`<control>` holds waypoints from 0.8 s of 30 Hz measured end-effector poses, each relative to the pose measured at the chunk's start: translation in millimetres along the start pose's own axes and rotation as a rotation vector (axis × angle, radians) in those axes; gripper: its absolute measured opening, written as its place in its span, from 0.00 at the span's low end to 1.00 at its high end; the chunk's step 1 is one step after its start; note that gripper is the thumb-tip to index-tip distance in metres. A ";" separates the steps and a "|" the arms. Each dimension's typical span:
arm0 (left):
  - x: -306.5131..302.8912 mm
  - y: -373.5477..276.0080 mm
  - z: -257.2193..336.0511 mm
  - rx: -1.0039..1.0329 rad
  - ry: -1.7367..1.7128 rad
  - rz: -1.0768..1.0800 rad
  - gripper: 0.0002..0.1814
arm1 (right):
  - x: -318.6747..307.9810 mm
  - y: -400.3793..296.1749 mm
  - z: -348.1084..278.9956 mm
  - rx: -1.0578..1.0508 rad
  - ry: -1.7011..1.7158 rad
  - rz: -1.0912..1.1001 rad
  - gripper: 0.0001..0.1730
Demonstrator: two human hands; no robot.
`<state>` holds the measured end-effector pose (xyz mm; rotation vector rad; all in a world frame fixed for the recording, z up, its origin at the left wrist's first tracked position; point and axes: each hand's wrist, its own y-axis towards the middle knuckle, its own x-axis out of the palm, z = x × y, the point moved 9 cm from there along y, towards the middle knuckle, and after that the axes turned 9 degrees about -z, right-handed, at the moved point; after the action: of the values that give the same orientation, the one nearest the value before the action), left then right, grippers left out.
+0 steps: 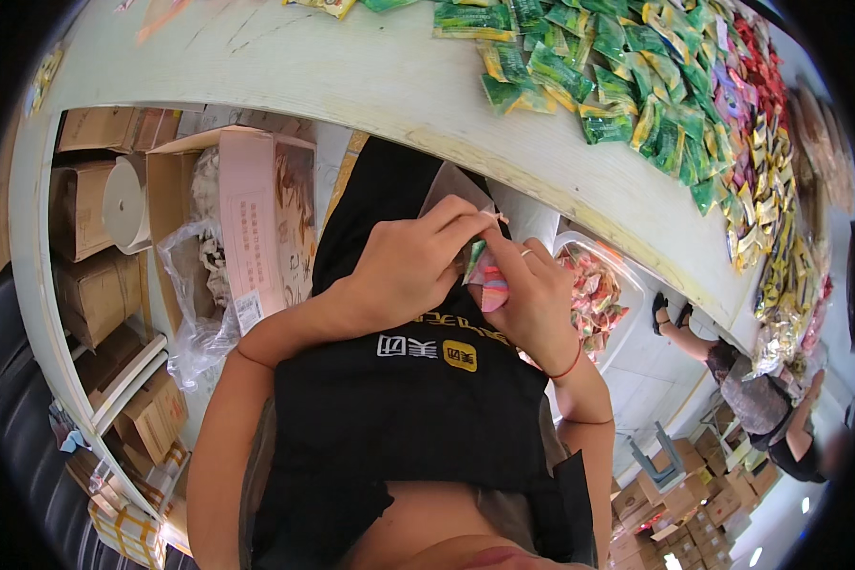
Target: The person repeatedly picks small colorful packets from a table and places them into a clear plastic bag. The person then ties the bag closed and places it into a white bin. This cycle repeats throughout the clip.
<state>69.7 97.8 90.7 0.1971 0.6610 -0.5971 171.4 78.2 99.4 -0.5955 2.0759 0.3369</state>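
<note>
My left hand (pixel 417 256) and my right hand (pixel 524 278) meet in front of a black apron (pixel 399 399), their fingertips together at the gathered neck of a small clear plastic bag (pixel 457 187). Small wrapped pieces with pink, blue and green colours (pixel 494 288) show between the hands, partly hidden by the fingers. My right hand bears a ring and a red cord at the wrist. Many green and yellow wrapped packets (pixel 563 75) lie on the white table (pixel 292 78) beyond the hands.
Below the table edge at right stands a clear plastic tub (pixel 630 299) of red wrapped pieces. An open carton (pixel 246 221) with clear plastic film and stacked cardboard boxes (pixel 107 285) fill the left shelves. Another person (pixel 755 399) stands at the table's far right, near yellow packets (pixel 762 185).
</note>
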 end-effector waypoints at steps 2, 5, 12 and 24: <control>1.4 0.4 -7.9 -0.049 -0.016 -0.005 0.26 | 4.1 5.4 6.6 0.043 0.094 -0.131 0.34; 5.0 -1.2 -13.0 -0.088 -0.046 0.011 0.29 | 2.3 6.8 15.7 0.057 0.268 -0.077 0.32; 32.0 2.7 -24.3 -0.112 -0.016 -0.056 0.32 | 21.4 -1.5 26.3 0.265 0.150 0.099 0.20; 46.0 1.8 -35.8 -0.147 -0.071 -0.068 0.31 | 22.4 -8.0 25.4 0.370 0.234 0.214 0.17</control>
<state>81.2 90.9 33.9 0.0164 0.6420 -0.6151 183.4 76.6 66.8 -0.1966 2.3574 -0.0030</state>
